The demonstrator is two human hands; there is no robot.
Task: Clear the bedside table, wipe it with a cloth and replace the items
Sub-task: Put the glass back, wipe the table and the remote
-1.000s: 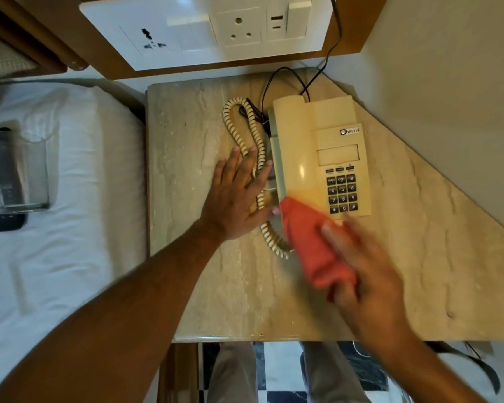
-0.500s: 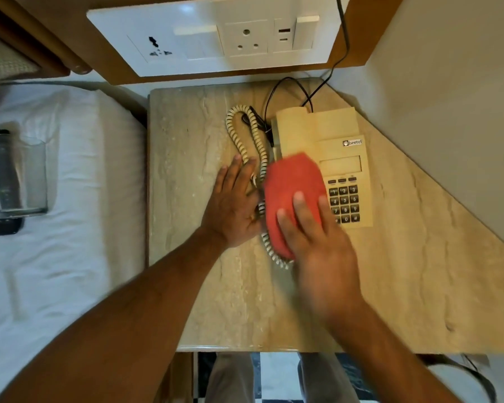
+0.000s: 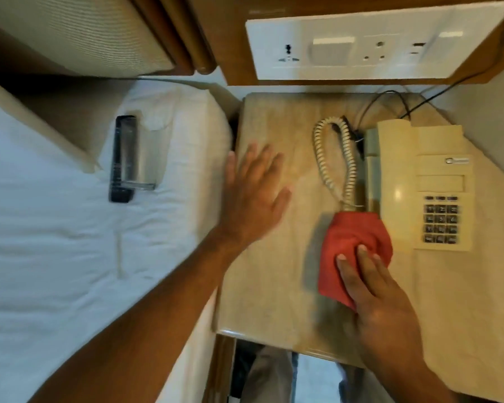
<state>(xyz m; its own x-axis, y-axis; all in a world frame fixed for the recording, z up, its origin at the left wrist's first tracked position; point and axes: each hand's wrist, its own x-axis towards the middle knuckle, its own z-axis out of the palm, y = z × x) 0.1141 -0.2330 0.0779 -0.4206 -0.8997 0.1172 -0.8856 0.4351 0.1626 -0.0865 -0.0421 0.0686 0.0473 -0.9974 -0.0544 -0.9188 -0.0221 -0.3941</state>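
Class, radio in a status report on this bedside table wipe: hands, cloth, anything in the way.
Left hand flat on the beige marble tabletop, empty. Right hand pressing the red cloth. Cream corded telephone and coiled cord on the tabletop, in the way.

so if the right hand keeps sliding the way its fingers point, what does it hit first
Probably the coiled handset cord and the telephone beside it: the right hand presses the red cloth, whose far edge already reaches both.

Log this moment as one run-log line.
right hand pressing red cloth on beige marble tabletop | left hand open, flat | cream corded telephone on table
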